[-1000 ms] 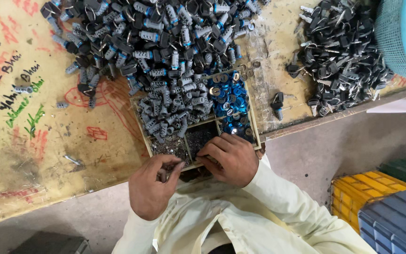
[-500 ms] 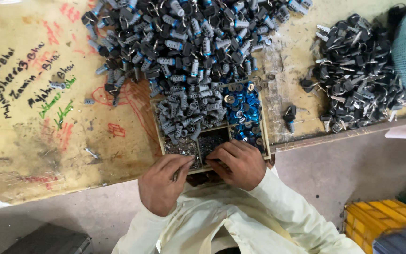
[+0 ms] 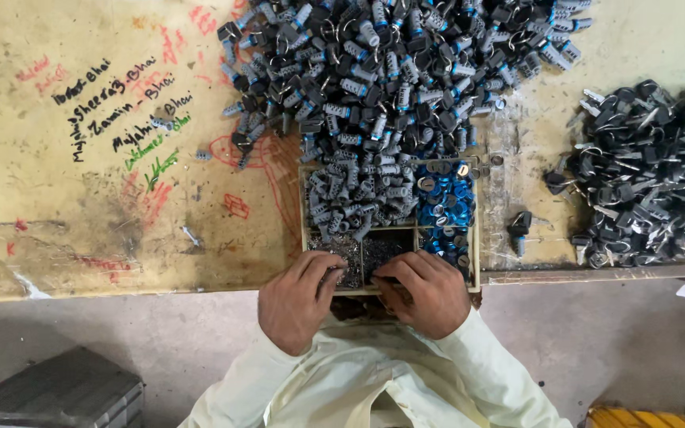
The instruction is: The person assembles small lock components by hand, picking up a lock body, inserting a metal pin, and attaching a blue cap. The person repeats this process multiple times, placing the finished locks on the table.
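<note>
At tray (image 3: 476, 261) near edge: left hand (image 3: 299, 299), right hand (image 3: 426, 292) curled, grip unclear; grey cylinders (image 3: 358, 198), blue caps (image 3: 445, 210) beyond.

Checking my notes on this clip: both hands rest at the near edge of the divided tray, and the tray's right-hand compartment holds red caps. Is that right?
Not quite. The head view shows both hands, left hand and right hand, at the near edge of the divided tray, but the caps in its right-hand compartment are blue, not red.

I see a worn, matt wooden bench (image 3: 105, 198), scuffed and stained. The grey cylinders (image 3: 358, 194) look like dull metal, the blue caps (image 3: 445, 202) glossy, the sleeves (image 3: 485, 372) soft pale cloth.
</note>
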